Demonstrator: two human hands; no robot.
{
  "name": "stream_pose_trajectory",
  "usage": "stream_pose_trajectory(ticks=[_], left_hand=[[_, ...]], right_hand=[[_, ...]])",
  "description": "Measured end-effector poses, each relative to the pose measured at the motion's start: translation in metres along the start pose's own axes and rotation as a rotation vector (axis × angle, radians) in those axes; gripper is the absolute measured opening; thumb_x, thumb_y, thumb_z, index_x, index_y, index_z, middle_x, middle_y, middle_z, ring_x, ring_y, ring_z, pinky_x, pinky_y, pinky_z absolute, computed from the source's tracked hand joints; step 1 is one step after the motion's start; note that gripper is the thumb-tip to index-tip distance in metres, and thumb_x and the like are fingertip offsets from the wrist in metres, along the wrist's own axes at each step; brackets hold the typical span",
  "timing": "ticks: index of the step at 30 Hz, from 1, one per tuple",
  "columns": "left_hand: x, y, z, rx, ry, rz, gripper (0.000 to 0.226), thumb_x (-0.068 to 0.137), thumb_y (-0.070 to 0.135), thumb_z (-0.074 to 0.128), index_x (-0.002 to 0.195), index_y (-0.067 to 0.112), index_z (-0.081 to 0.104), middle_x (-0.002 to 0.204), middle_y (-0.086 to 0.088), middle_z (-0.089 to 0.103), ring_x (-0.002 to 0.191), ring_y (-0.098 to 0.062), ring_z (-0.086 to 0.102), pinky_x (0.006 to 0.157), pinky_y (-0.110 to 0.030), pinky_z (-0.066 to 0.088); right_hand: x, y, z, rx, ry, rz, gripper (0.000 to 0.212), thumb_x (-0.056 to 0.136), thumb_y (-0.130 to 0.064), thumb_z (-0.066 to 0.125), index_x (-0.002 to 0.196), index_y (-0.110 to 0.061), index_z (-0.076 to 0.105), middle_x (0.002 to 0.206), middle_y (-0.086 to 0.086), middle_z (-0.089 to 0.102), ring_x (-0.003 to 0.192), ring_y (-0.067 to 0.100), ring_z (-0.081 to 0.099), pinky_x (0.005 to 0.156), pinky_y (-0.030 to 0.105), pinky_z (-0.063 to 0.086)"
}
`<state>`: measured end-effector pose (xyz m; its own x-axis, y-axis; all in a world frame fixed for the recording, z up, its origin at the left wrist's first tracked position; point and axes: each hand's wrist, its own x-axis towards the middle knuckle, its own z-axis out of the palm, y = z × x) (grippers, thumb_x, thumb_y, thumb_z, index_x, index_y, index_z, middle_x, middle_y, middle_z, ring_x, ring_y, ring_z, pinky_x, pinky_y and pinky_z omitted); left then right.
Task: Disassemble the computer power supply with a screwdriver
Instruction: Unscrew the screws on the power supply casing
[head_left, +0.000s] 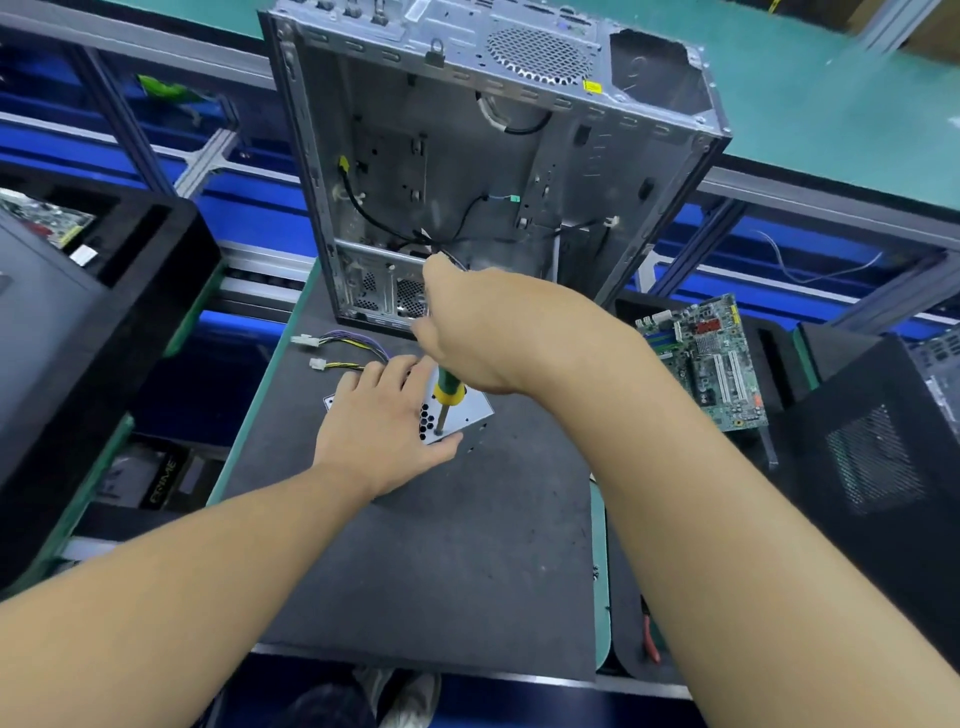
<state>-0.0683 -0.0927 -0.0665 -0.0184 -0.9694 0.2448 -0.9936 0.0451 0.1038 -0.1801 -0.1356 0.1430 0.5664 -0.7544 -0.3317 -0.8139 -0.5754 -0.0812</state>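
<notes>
The power supply (470, 408) lies on the worktop (441, 545) before an open computer case (493, 156). The left hand (382, 431) presses it, fingers straight and apart. The right hand (483, 332) has its fingers clamped on the screwdriver (448, 392), tip seemingly touching its top.

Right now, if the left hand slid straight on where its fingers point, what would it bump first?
The left hand would likely meet the coloured wires first, then the open computer case; depth is unclear.
</notes>
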Motion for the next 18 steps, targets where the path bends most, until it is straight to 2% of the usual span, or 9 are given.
stream_pose_trajectory(ticks=[3,6,8,9,10,11,14,18], left_hand=[[-0.001,0.0,0.0,-0.001,0.002,-0.001,0.069,0.074,0.074,0.04,0.111,0.019,0.06,0.1,-0.001,0.056,0.086,-0.027,0.051,0.08,-0.042,0.045],[-0.001,-0.001,0.001,-0.004,-0.038,-0.013,0.078,0.073,0.076,0.038,0.127,0.021,0.051,0.116,0.001,0.055,0.096,-0.026,0.051,0.086,-0.042,0.043],[0.0,-0.001,0.001,0.016,-0.071,-0.018,0.086,0.074,0.079,0.034,0.138,0.023,0.043,0.127,0.004,0.052,0.103,-0.024,0.051,0.091,-0.04,0.041],[0.0,-0.001,0.001,0.021,-0.076,-0.021,0.088,0.074,0.079,0.033,0.142,0.023,0.04,0.13,0.005,0.051,0.105,-0.024,0.051,0.093,-0.039,0.04],[0.0,-0.001,0.001,0.021,-0.075,-0.023,0.089,0.074,0.079,0.032,0.143,0.024,0.039,0.13,0.005,0.05,0.106,-0.023,0.05,0.093,-0.039,0.04],[0.0,-0.002,0.001,0.02,-0.075,-0.025,0.089,0.074,0.079,0.032,0.142,0.024,0.04,0.13,0.006,0.05,0.106,-0.023,0.05,0.093,-0.038,0.04],[0.0,-0.003,0.003,0.014,-0.056,-0.028,0.085,0.073,0.078,0.035,0.137,0.023,0.046,0.126,0.005,0.053,0.102,-0.024,0.051,0.09,-0.039,0.041],[0.0,-0.001,0.003,0.012,0.051,0.004,0.073,0.071,0.074,0.048,0.114,0.016,0.059,0.1,0.0,0.056,0.084,-0.026,0.053,0.075,-0.041,0.047]], right_hand=[[0.0,0.0,0.003,0.033,-0.001,0.046,0.015,0.098,-0.015,0.044,0.097,-0.013,0.029,0.069,0.004,0.047,0.056,0.022,0.042,0.05,0.032,0.025],[-0.004,0.005,0.002,-0.012,0.061,0.143,0.024,0.099,-0.024,0.047,0.092,-0.014,0.026,0.072,0.002,0.042,0.057,0.019,0.041,0.049,0.031,0.024],[-0.008,0.008,-0.001,-0.133,0.036,0.185,0.04,0.103,-0.032,0.042,0.087,-0.019,0.008,0.074,0.001,0.033,0.063,0.021,0.042,0.052,0.032,0.031],[-0.008,0.01,0.0,-0.147,0.033,0.2,0.044,0.104,-0.035,0.038,0.111,-0.008,0.005,0.074,0.0,0.031,0.066,0.024,0.043,0.054,0.033,0.034],[-0.009,0.01,0.0,-0.127,0.058,0.16,0.014,0.105,-0.037,0.036,0.096,-0.027,0.041,0.073,0.001,0.031,0.065,0.024,0.042,0.054,0.033,0.033],[-0.008,0.013,0.004,-0.077,0.11,0.15,0.025,0.104,-0.038,0.036,0.09,-0.019,0.026,0.073,0.002,0.035,0.06,0.022,0.04,0.051,0.033,0.029],[-0.008,0.014,0.008,-0.005,0.139,0.074,0.027,0.101,-0.033,0.044,0.097,-0.011,0.03,0.073,0.002,0.051,0.055,0.018,0.039,0.048,0.033,0.025],[-0.01,0.013,0.004,0.118,0.076,0.052,0.019,0.098,-0.03,0.045,0.097,-0.014,0.034,0.072,0.001,0.05,0.058,0.019,0.043,0.049,0.032,0.026]])
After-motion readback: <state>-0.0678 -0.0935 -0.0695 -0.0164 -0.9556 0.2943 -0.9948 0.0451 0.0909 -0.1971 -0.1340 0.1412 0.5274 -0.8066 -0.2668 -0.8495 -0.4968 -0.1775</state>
